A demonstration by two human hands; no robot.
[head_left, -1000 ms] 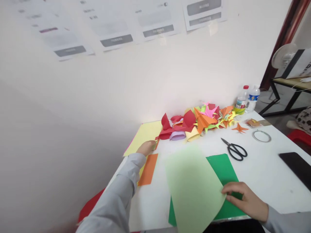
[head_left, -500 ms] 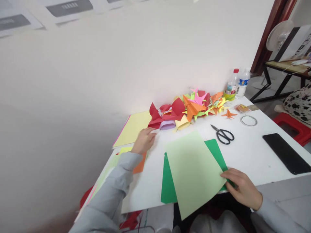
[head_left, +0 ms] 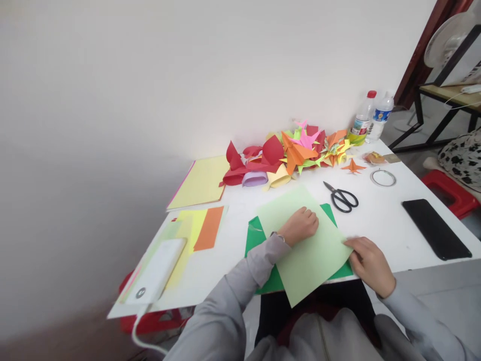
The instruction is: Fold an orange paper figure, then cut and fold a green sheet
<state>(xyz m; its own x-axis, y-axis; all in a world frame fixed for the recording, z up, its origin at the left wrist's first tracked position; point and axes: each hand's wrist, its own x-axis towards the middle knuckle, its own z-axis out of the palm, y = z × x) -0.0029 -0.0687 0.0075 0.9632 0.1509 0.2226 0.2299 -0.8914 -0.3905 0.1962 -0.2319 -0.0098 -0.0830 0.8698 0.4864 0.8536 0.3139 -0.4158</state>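
Observation:
A light green sheet of paper (head_left: 300, 250) lies on a dark green sheet (head_left: 255, 235) at the front of the white table (head_left: 379, 220). My left hand (head_left: 299, 226) rests on the middle of the light green sheet with its fingers curled under. My right hand (head_left: 370, 263) pinches the sheet's right corner at the table's front edge. Both sleeves are grey.
Black scissors (head_left: 341, 196) lie just behind the sheets. A pile of folded coloured paper (head_left: 285, 158) sits by the wall, with two bottles (head_left: 372, 118) at its right. A yellow paper stack (head_left: 201, 180), orange strip (head_left: 209, 228), white power bank (head_left: 158, 271), tape ring (head_left: 383, 177) and black phone (head_left: 436, 229) lie around.
My left hand has come away from the yellow stack at the left and now rests on the light green sheet. The view has tilted down. My right hand has kept its hold on the corner.

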